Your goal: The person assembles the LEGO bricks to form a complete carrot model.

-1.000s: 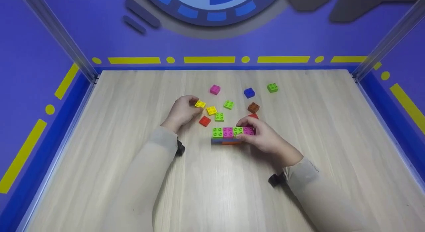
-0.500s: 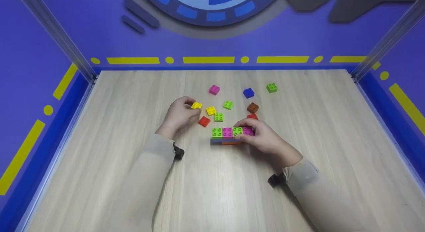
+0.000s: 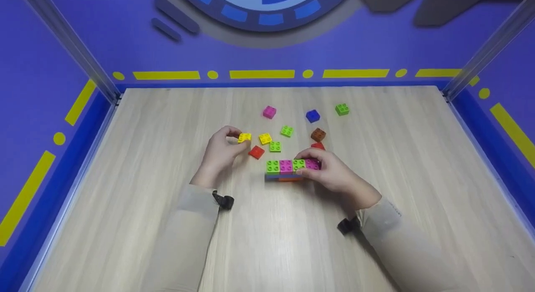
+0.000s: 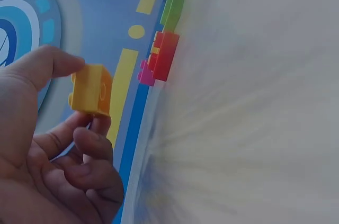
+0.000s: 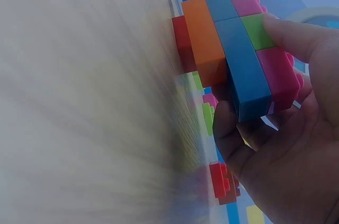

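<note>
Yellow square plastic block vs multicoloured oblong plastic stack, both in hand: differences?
The yellow block is single; the longer stack joins several. The block is one colour; the stack shows green, pink, blue, orange. The left hand pinches the block; the right hand grips the stack. Both have top studs.

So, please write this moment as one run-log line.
left hand: pinches yellow brick; right hand: grips brick assembly; table: loose pink brick, blue brick

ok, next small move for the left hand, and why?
Probably carry its yellow four-stud brick across to the brick assembly: the left hand pinches it studs-up, apart from the assembly, while the right hand grips the assembly, leaving the left-end green brick bare on top.
</note>
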Available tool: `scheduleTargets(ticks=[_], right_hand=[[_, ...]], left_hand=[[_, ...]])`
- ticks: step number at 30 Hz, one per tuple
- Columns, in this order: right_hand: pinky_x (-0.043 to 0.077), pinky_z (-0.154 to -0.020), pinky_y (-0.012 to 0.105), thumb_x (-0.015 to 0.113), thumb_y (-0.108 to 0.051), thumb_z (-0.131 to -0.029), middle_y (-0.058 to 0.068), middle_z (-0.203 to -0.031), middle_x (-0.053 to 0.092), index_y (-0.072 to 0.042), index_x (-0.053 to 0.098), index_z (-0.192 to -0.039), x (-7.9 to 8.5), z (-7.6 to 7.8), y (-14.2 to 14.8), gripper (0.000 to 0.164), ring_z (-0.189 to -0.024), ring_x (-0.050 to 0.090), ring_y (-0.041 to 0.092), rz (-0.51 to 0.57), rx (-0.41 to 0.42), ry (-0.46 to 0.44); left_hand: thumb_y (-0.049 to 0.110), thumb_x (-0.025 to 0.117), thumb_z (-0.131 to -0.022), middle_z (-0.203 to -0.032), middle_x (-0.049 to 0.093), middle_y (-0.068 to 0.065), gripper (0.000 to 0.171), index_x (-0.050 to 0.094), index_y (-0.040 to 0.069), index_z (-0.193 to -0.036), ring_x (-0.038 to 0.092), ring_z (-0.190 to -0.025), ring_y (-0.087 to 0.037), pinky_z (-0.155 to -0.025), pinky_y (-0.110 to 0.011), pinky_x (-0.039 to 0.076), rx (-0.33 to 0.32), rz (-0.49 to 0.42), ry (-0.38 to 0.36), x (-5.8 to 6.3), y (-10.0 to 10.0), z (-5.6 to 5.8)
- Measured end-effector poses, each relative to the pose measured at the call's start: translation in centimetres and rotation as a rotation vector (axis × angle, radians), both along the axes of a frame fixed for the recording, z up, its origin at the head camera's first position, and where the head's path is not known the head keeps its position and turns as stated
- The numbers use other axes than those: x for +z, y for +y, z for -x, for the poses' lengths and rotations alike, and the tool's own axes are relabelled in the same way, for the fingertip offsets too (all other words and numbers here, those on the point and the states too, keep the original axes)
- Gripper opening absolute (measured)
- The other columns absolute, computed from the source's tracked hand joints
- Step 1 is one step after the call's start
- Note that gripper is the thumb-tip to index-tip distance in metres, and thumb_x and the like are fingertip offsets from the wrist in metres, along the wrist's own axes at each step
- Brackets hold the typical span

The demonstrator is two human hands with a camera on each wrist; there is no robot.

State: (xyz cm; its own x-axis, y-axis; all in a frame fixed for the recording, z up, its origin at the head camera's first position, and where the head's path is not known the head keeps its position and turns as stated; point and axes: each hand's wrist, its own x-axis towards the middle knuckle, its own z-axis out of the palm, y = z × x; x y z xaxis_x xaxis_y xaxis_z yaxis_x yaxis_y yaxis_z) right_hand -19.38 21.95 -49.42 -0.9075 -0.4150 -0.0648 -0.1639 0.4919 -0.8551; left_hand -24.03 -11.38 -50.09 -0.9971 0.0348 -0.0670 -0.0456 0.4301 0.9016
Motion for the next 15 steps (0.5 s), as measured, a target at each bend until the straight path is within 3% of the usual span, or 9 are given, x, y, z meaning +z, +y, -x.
scheduleTargets(ticks=[5, 15], right_hand=[[0.047, -0.122, 0.053, 0.085, -0.024, -0.103, 0.01, -0.139, 0.074, -0.011, 0.074, -0.136, 0.2, 0.0, 0.0, 0.037, -0.13, 0.063, 0.028, 0.002, 0.01, 0.003], [0.048, -0.12, 0.052, 0.085, -0.025, -0.103, 0.011, -0.14, 0.073, -0.011, 0.074, -0.137, 0.0, -0.1, 0.1, 0.039, -0.127, 0.064, 0.028, -0.004, 0.005, 0.006]], left_hand=[[0.033, 0.088, -0.098, -0.134, 0.067, -0.005, 0.039, 0.07, 0.018, -0.128, 0.057, -0.082, -0.021, -0.068, -0.03, 0.051, -0.047, -0.031, -0.023, 0.8, 0.8, -0.9], [0.032, 0.091, -0.097, -0.129, 0.069, -0.002, 0.038, 0.073, 0.018, -0.127, 0.055, -0.08, -0.018, -0.066, -0.027, 0.047, -0.191, -0.034, 0.054, 1.8, 2.8, -2.4]])
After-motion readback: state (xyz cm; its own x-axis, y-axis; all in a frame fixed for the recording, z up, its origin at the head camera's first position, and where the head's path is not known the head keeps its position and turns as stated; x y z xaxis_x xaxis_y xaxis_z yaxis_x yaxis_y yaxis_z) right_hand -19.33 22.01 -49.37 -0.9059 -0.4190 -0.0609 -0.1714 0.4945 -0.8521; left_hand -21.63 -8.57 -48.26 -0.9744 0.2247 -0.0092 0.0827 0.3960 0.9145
